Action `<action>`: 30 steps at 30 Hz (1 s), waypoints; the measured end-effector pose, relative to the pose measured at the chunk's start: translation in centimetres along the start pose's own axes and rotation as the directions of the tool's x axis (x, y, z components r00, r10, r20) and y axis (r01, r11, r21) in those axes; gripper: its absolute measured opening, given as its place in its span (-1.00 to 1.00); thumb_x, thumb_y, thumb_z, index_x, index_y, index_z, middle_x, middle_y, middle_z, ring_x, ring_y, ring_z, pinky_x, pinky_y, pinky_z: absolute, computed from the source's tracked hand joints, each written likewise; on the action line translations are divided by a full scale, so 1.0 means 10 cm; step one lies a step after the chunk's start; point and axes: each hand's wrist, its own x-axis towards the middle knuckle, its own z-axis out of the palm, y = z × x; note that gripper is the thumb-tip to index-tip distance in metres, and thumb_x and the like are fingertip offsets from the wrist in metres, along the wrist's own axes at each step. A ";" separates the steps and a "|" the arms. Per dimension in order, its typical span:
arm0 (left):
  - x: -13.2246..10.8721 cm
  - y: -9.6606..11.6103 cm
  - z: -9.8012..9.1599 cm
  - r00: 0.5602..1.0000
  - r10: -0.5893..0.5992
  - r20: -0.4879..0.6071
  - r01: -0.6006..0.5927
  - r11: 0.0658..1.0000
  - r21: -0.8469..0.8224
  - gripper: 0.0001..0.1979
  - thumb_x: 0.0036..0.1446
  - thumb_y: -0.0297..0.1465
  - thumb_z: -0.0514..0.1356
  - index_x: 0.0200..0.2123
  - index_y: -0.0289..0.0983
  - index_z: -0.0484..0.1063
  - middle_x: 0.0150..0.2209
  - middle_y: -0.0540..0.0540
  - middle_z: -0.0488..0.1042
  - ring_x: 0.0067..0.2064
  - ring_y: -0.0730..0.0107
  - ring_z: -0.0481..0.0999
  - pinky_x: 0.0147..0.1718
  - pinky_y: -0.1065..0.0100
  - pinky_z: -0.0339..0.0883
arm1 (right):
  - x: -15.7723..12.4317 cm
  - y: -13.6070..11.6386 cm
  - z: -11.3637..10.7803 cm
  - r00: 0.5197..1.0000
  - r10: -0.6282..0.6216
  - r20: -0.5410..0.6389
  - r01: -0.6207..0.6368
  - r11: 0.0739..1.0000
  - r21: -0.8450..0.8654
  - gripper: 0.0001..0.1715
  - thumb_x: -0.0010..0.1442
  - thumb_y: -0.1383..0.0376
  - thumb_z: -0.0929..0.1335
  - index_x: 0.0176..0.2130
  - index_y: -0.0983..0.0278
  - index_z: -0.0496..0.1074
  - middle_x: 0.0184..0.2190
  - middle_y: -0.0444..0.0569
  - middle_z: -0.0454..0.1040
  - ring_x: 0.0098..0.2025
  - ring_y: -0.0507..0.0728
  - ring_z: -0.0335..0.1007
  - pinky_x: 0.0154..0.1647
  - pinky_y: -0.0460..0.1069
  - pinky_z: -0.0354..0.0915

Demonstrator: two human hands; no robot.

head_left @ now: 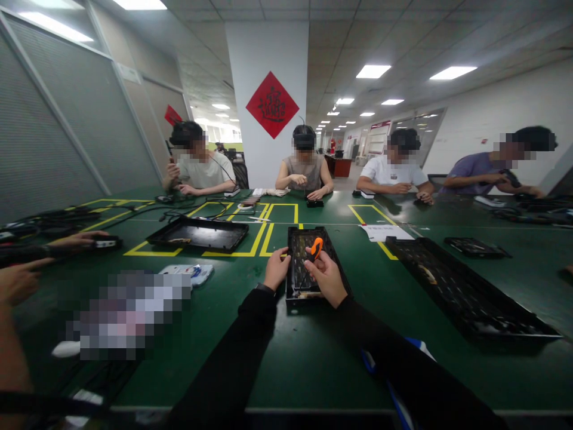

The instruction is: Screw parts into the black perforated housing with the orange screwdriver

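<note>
A black rectangular tray point(293, 295) lies lengthwise on the green table in front of me, with a dark ribbed part and a pale strip inside it. My right hand point(329, 276) is closed around an orange-handled tool point(317, 248) above the tray's right side; the tool's tip is too small to make out. At the tray's left edge, my left hand point(276, 269) grips the rim between thumb and fingers.
Another black tray point(197, 234) lies at the left, and a long black tray point(474, 292) at the right. A white paper point(387, 233) is beyond it. Several people sit across the table; another person's hands point(27, 278) are at the far left.
</note>
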 end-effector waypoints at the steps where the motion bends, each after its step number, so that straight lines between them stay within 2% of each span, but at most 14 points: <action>1: 0.00 0.00 0.00 1.000 0.003 0.002 -0.003 1.000 0.005 -0.66 0.02 -0.40 0.09 -0.09 -0.34 0.36 -0.09 -0.19 0.39 -0.20 0.40 0.43 -0.10 0.30 0.25 | 0.01 0.01 0.00 1.000 -0.009 0.000 0.009 1.000 0.012 -0.50 -0.02 0.21 0.35 -0.05 0.27 0.29 -0.51 -0.16 0.33 -0.57 -0.07 0.16 -0.60 -0.15 0.13; 5: 0.00 0.01 -0.01 1.000 0.013 0.004 -0.013 1.000 0.015 -0.66 0.02 -0.39 0.09 -0.09 -0.34 0.36 -0.08 -0.20 0.39 -0.20 0.40 0.43 -0.09 0.29 0.25 | 0.03 0.02 0.00 0.999 -0.024 -0.038 0.027 0.994 0.102 -0.46 -0.10 0.24 0.40 -0.09 0.28 0.27 -0.41 -0.10 0.39 -0.52 -0.04 0.24 -0.59 -0.15 0.17; 11: 0.01 -0.03 0.01 1.000 0.001 -0.001 -0.001 1.000 -0.011 -0.65 0.02 -0.39 0.10 -0.08 -0.34 0.35 -0.07 -0.20 0.39 -0.23 0.41 0.44 -0.12 0.30 0.27 | 0.01 -0.04 -0.01 0.999 0.028 0.021 -0.030 0.990 0.140 -0.56 0.00 0.22 0.32 -0.09 0.29 0.28 -0.29 -0.01 0.43 -0.56 -0.06 0.22 -0.57 -0.12 0.19; 15: 0.01 -0.03 0.01 1.000 0.000 0.003 0.000 1.000 -0.017 -0.64 0.02 -0.39 0.10 -0.08 -0.34 0.35 -0.06 -0.21 0.38 -0.22 0.41 0.44 -0.12 0.29 0.27 | 0.00 -0.04 -0.01 0.999 0.033 0.024 -0.035 0.996 0.083 -0.53 0.00 0.20 0.33 -0.07 0.28 0.30 -0.38 -0.09 0.39 -0.58 -0.08 0.19 -0.60 -0.14 0.16; 19: 0.00 -0.01 0.00 1.000 0.007 0.001 -0.007 1.000 -0.016 -0.65 0.02 -0.39 0.10 -0.08 -0.34 0.35 -0.07 -0.21 0.38 -0.22 0.41 0.44 -0.12 0.29 0.27 | -0.01 -0.03 0.00 0.999 0.008 0.031 -0.009 1.000 0.015 -0.60 -0.02 0.21 0.35 -0.15 0.31 0.36 -0.54 -0.16 0.33 -0.59 -0.07 0.17 -0.58 -0.14 0.16; 25: -0.01 0.01 -0.01 1.000 0.013 -0.001 -0.013 1.000 0.003 -0.65 0.02 -0.39 0.09 -0.09 -0.33 0.35 -0.08 -0.19 0.39 -0.23 0.41 0.43 -0.12 0.30 0.27 | 0.01 -0.02 0.00 0.999 -0.044 -0.019 0.046 0.996 0.083 -0.48 -0.12 0.26 0.42 -0.12 0.30 0.31 -0.36 -0.05 0.44 -0.36 0.03 0.35 -0.35 -0.08 0.28; 27: -0.01 0.00 -0.01 1.000 0.014 -0.004 -0.014 1.000 0.011 -0.65 0.02 -0.39 0.09 -0.09 -0.33 0.35 -0.09 -0.19 0.39 -0.24 0.41 0.43 -0.12 0.30 0.27 | 0.02 -0.01 -0.01 0.999 -0.028 -0.019 0.030 0.995 0.095 -0.50 -0.10 0.26 0.40 -0.12 0.30 0.30 -0.33 -0.02 0.45 -0.37 0.04 0.36 -0.40 -0.09 0.27; 30: 0.00 -0.01 0.00 1.000 0.019 -0.011 -0.019 1.000 0.018 -0.66 0.02 -0.40 0.09 -0.10 -0.34 0.36 -0.08 -0.20 0.39 -0.22 0.41 0.43 -0.11 0.30 0.26 | 0.01 -0.02 -0.02 0.999 0.021 0.031 -0.025 0.995 0.100 -0.60 -0.01 0.25 0.34 -0.13 0.31 0.31 -0.30 0.01 0.45 -0.49 -0.02 0.30 -0.54 -0.12 0.21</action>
